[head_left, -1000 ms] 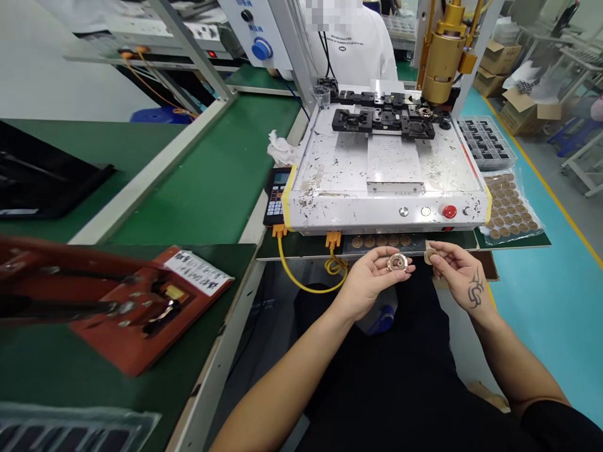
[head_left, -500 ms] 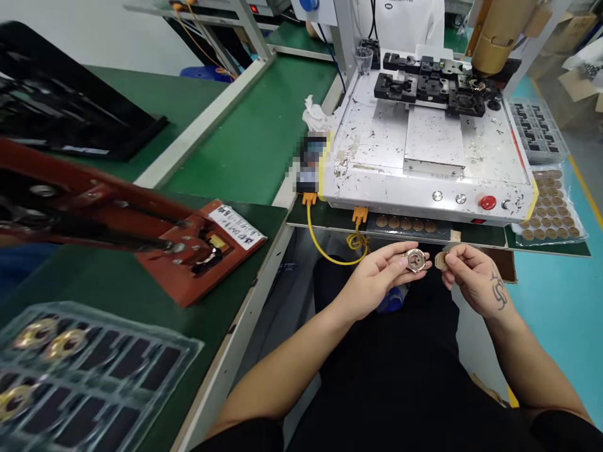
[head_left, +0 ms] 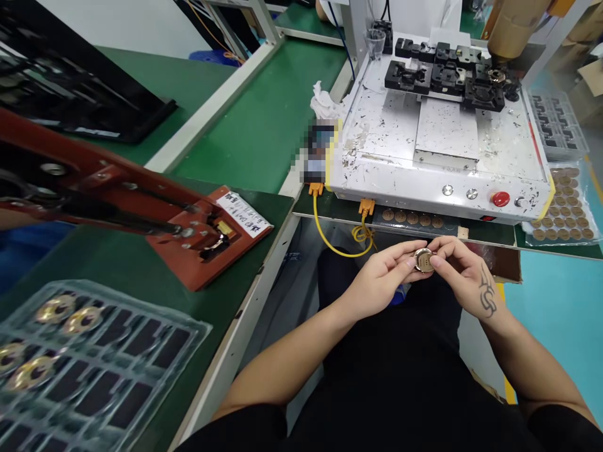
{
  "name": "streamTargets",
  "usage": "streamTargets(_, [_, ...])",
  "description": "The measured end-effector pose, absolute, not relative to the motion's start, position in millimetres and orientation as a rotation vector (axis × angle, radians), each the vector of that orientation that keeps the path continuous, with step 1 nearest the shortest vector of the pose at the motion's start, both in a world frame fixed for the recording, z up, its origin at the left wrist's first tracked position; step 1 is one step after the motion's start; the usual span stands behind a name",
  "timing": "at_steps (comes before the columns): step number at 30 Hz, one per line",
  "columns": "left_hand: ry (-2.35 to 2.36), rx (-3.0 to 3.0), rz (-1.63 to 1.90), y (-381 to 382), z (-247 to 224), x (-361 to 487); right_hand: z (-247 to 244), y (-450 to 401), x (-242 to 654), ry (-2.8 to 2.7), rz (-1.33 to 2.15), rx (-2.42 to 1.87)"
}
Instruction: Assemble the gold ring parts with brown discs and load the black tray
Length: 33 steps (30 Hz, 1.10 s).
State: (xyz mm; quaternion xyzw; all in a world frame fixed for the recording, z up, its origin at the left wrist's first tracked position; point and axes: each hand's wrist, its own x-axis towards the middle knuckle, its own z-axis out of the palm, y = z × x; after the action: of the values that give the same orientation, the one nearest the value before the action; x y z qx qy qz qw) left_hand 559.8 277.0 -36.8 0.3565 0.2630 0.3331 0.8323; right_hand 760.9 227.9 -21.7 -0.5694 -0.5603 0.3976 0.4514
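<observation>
Low in front of the white machine, my left hand (head_left: 379,279) is closed on a round metal watch case (head_left: 417,252). A tan round disc (head_left: 424,261) now lies over the case's opening, inside the shiny rim. From the other side, my right hand (head_left: 464,276) pinches at the disc's right edge with thumb and forefinger. Both hands meet at the case, above my lap.
The white machine (head_left: 377,169) carries black fixtures (head_left: 443,75) and a red button (head_left: 500,199). A red hand press (head_left: 188,257) stands left, behind a tray (head_left: 198,326) of gold-coloured rings. Tan discs on a sheet (head_left: 563,210) lie right; a yellow cable (head_left: 323,235) hangs in front.
My right hand has moved left to the watch case, and the disc, earlier held apart, is now over the opening. The whole view has shifted slightly.
</observation>
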Motion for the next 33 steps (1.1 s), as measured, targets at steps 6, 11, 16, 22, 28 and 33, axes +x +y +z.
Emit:
streamTargets(6, [0.597, 0.79, 0.714, 273.2, -31.8, 561.1, -24.3, 226.9, 756.0, -1.354, 0.977, -1.424])
streamTargets(11, [0.602, 0.793, 0.734, 269.9, -29.4, 563.0, -25.3, 224.9, 755.0, -1.358, 0.945, -1.437])
streamTargets(16, [0.602, 0.829, 0.739, 267.9, -31.8, 565.7, -29.5, 223.9, 754.4, -1.373, 0.885, -1.458])
streamTargets(22, [0.608, 0.919, 0.77, 264.6, -35.6, 567.6, -29.1, 223.7, 753.2, -1.424, 0.812, -1.433])
streamTargets(28, [0.654, 1.007, 0.805, 259.1, -41.2, 568.7, -29.2, 222.8, 750.0, -1.515, 0.665, -1.428])
streamTargets(33, [0.687, 1.104, 0.827, 261.4, -44.3, 565.4, -38.5, 225.9, 756.2, -1.618, 0.47, -1.493])
